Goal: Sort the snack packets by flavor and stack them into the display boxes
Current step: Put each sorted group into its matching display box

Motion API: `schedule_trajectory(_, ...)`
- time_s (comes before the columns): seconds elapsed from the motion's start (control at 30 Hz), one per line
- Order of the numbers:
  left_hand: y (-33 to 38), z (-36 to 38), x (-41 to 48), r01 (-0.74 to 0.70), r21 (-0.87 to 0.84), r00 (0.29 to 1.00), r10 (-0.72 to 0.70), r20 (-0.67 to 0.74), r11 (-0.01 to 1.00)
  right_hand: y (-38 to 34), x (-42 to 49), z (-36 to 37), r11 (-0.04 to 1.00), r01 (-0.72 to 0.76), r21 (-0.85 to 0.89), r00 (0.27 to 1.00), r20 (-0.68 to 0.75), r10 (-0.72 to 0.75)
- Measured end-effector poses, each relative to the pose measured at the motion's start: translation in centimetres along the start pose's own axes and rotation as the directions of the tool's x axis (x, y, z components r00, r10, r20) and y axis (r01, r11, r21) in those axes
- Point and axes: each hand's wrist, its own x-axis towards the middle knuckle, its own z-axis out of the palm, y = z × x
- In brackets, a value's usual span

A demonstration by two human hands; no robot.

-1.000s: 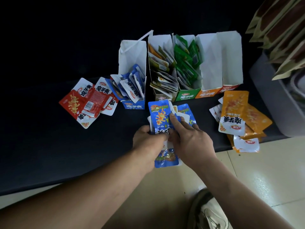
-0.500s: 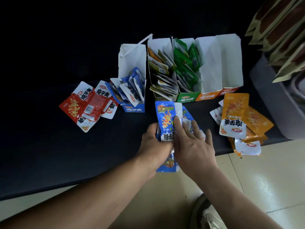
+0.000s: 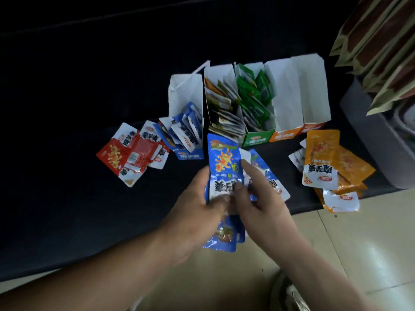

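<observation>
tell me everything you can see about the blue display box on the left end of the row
The blue display box looks like thin cardboard. It is white inside, with a tall white back flap and a low blue front panel bearing a printed label. It stands upright on the dark surface, leftmost in the row, close beside the next box. It is partly filled with blue-and-white packets that lean loosely, and some stick out past its left side.
</observation>
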Motion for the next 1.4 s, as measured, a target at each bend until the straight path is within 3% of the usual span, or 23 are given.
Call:
schedule_trajectory(0.13,3.3,-3.3,-2.6,-0.110,0.141,0.991,0.119,-0.056,0.984,-4.3,-0.8,1.1,0.968,0.080,0.238,0.996,0.011,-0.085)
schedule_trajectory(0.33,8.5,-8.3,-0.4,-0.124,0.186,0.949,0.171,-0.264,0.975,-10.8,4.8,3.1,0.909,0.279,0.310,0.954,0.017,-0.299)
schedule_trajectory(0.43,10.5,-10.1,3.3,-0.008,0.240,0.959,0.075,-0.273,0.971,-11.9,8.7,4.1,0.931,0.212,0.298,0.972,0.035,-0.232)
schedule_trajectory(0.57,11.7,-10.4,6.9,0.158,0.337,0.971,-0.083,-0.224,0.928,-10.9,10.6,4.2,0.940,-0.026,0.340,0.998,0.065,0.005)
schedule_trajectory(0.67,12.5,-10.2,8.0,0.142,0.345,0.952,-0.033,-0.304,0.928,-9.5,10.9,3.9,0.946,-0.037,0.322,0.998,0.053,0.021)
schedule_trajectory(0.77,12.2,-10.6,8.1,0.065,0.203,0.928,0.016,-0.372,0.977,-9.5,10.8,3.9,0.925,-0.053,0.377,0.994,0.107,0.014)
schedule_trajectory(0.97,8.1,-10.4,5.1,0.047,0.247,0.906,0.062,-0.418,0.968,-8.4,9.6,3.3,0.981,0.147,0.128,0.989,-0.028,-0.144)
schedule_trajectory(1.07,5.1,-8.5,4.3,0.027,0.286,0.926,0.084,-0.369,0.958,-6.2,7.6,2.0,0.984,0.172,0.041,0.980,-0.112,-0.167)
schedule_trajectory(1.13,3.0,-6.4,4.4,0.079,0.294,0.957,0.010,-0.291,0.953,-3.9,6.5,0.9,0.983,0.177,-0.049,0.966,-0.183,-0.183)
schedule_trajectory(1.2,0.9,-3.8,4.7,0.178,0.308,0.974,-0.123,-0.190,0.934,-0.8,6.5,-0.4,0.968,0.149,-0.200,0.961,-0.202,-0.189)
schedule_trajectory(1.27,-0.9,-1.2,5.0,0.301,0.307,0.953,-0.274,-0.128,0.903,1.9,6.5,-1.7,0.919,0.034,-0.393,0.984,-0.150,-0.100)
schedule_trajectory(1.4,-2.6,2.0,5.5,0.389,0.262,0.902,-0.307,-0.304,0.883,5.5,5.9,-3.1,0.810,-0.115,-0.575,0.993,-0.099,0.071)
